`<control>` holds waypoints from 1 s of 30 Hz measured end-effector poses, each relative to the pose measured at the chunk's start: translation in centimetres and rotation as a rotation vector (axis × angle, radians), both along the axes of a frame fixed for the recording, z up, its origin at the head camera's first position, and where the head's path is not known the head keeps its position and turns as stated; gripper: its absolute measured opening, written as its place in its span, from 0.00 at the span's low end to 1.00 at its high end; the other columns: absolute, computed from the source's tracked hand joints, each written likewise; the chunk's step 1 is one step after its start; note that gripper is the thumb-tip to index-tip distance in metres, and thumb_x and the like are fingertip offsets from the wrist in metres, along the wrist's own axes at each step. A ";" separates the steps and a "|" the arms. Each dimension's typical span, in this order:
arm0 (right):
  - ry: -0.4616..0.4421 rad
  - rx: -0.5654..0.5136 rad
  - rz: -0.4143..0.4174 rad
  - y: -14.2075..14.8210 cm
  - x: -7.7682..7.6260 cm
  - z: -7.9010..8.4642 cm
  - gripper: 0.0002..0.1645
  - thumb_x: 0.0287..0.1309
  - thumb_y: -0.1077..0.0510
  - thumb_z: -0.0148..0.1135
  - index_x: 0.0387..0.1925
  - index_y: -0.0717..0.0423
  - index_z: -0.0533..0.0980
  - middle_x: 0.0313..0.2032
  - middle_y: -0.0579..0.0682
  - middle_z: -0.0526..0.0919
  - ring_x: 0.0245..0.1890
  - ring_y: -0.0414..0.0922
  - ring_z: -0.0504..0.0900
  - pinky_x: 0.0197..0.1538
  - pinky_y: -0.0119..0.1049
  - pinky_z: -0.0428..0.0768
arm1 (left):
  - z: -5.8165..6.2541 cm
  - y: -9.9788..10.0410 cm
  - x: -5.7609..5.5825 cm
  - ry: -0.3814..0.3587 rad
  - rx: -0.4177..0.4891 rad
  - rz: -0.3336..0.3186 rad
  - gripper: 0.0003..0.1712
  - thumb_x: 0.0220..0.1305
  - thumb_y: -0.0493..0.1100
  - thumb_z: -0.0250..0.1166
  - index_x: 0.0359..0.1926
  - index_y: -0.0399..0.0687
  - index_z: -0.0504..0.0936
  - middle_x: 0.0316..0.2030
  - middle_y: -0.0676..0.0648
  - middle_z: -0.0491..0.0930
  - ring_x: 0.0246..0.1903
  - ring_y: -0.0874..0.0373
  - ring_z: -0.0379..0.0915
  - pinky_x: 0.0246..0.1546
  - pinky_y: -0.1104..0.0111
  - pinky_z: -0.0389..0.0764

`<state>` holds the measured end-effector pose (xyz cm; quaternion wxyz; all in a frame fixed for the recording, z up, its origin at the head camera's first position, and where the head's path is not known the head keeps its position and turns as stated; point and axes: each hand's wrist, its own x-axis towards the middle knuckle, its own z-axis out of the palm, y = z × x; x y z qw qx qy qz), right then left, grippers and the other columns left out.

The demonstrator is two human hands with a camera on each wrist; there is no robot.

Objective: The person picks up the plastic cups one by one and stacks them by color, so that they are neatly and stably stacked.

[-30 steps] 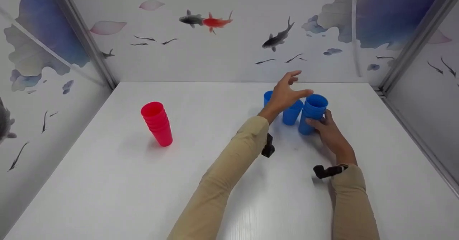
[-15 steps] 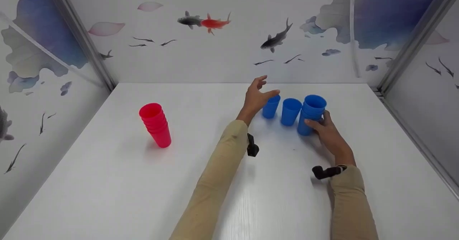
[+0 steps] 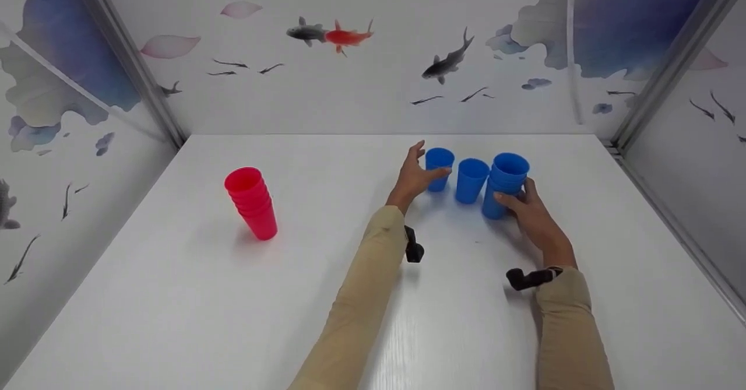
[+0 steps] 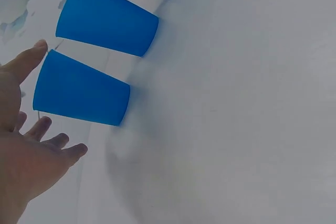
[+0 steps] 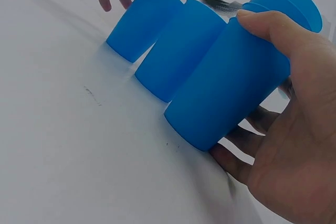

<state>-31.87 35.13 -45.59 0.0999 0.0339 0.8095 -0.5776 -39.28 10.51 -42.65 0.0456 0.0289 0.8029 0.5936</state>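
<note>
Three groups of blue cups stand in a row at the back right of the table. My right hand grips the nested stack of blue cups at the row's right end, thumb in front and fingers behind. A single blue cup stands upright in the middle. At the left end is another single blue cup. My left hand is spread beside that left cup, thumb and fingers apart around its near side. In the left wrist view the fingers are extended and a gap shows between them and the cup.
A nested stack of red cups stands upright on the left side of the white table. Printed panels with fish enclose the table at the back and both sides.
My left hand has moved left from above the nested blue stack, then lowered beside the leftmost blue cup. The right hand keeps its grip on the stack.
</note>
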 end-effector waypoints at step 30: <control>0.007 -0.006 -0.001 0.3 0.1 0.1 0.66 0.62 0.29 0.58 0.77 0.36 0.20 0.80 0.52 0.25 0.80 0.58 0.29 0.80 0.59 0.42 | 0.3 2.1 0.5 0.066 -0.068 0.103 0.41 0.64 0.43 0.70 0.73 0.45 0.60 0.70 0.41 0.67 0.70 0.48 0.66 0.71 0.57 0.70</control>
